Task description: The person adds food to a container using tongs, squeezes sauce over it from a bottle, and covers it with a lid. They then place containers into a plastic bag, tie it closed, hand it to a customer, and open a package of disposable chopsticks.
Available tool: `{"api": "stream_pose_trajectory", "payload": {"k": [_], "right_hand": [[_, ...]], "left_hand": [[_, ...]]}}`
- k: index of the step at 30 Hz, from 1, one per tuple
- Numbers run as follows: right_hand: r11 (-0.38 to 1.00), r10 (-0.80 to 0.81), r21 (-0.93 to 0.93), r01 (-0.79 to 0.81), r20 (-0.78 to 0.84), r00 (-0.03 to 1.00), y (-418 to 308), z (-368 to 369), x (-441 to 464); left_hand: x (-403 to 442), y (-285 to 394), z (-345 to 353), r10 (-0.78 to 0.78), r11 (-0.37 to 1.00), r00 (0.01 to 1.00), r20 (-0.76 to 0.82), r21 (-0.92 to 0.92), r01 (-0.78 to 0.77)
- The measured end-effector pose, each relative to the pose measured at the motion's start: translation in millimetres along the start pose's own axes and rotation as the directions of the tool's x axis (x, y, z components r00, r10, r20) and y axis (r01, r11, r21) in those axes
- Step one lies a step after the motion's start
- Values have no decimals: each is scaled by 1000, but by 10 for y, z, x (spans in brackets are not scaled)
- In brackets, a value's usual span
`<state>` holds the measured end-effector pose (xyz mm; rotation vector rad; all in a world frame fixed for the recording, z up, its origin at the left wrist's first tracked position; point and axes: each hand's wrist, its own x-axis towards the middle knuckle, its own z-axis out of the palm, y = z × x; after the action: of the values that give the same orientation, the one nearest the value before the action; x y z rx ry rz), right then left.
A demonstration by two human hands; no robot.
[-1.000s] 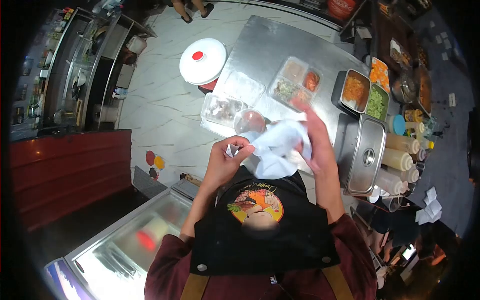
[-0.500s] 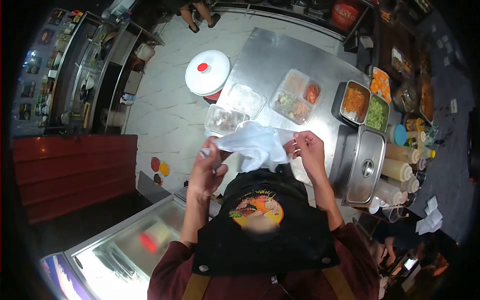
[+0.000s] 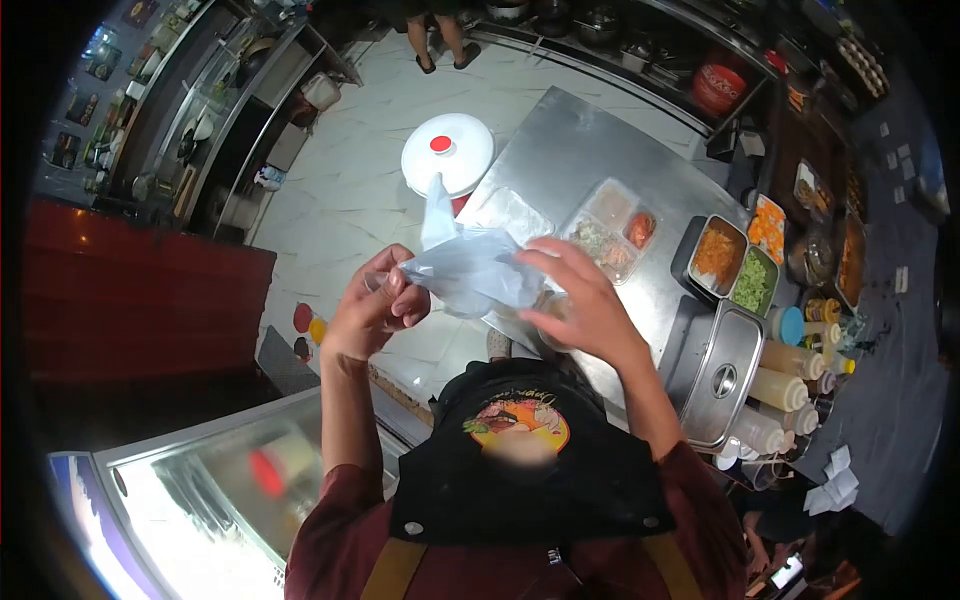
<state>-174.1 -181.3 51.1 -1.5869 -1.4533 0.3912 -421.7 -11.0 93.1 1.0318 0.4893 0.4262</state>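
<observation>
A thin whitish plastic bag hangs between my two hands, above the near left edge of the steel table. My left hand pinches its left end with curled fingers. On the bag's right side is my right hand, its thumb and fingers spread apart against the plastic. Past the bag, a divided clear tray with food rests on the steel table. A clear lid lies to its left. Behind the bag and my right hand, other containers are mostly hidden.
A white lidded drum stands left of the table. Food pans, a steel lidded container and sauce bottles line the right. A glass-topped freezer is at lower left. A person's legs show at the top.
The bag and both hands have moved up and left. My right hand has opened from a pinch to spread fingers. The view has shifted, so the table appears lower and further right.
</observation>
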Motion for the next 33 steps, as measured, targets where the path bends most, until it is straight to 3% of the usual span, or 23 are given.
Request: {"api": "stream_pose_trajectory", "payload": {"k": [2,5,8,9,12,13,14,16,17,20,21,24,25,27,28,29,32,33], "right_hand": [[983,95,119,-142,336,937,338,284,38],[887,195,344,-308,326,925,257,516,115],[777,147,615,-137,35,989,305,924,38],[716,217,677,-170,16,976,212,962,49],[414,532,859,-303,42,846,-60,1108,47],[383,580,882,-274,1,815,-187,1129,67],[325,614,887,-327,65,787,-283,1071,50],[204,660,876,-437,206,722,-469,945,25],[7,610,901,-433,339,716,-513,883,13],[-320,353,838,-441,538,766,-485,763,4],[-451,257,805,-385,530,808,-464,761,-43],[19,494,927,-375,317,810,-286,704,-231],[82,595,920,-383,263,760,-276,637,-192],[228,728,898,-376,99,678,-52,570,-224],[315,755,882,-350,-10,655,197,587,-303],[385,767,846,-368,-71,638,407,555,-348],[546,758,724,-421,-214,616,637,482,-311],[601,745,661,-450,-260,614,557,444,-262]], "left_hand": [[40,65,-88,-18,999,999,42,-27,19],[22,141,-194,-52,997,999,-1,-61,52],[38,160,-152,-54,989,943,-327,110,95],[46,143,-50,44,967,887,-461,241,78],[-196,-443,195,388,823,772,-503,566,-45],[-282,-605,292,339,778,855,-392,628,-20],[-333,-745,354,267,728,922,-280,686,-2],[-222,-1037,294,266,810,854,-446,584,53],[-167,-1159,219,261,845,811,-524,529,70],[-77,-1385,-77,353,500,803,-481,822,273],[-25,-1496,-114,518,367,713,-473,876,314],[-86,-1513,-547,481,213,756,-444,896,390],[-96,-1527,-698,626,86,709,-324,933,350],[-296,-1390,-844,307,48,927,-214,977,210],[-352,-1244,-796,130,48,982,-137,990,132],[-385,-1132,-629,204,115,977,62,990,-87],[-515,-1000,-404,155,-20,947,282,959,-282],[-553,-949,-406,102,-2,938,332,943,-333]]}}
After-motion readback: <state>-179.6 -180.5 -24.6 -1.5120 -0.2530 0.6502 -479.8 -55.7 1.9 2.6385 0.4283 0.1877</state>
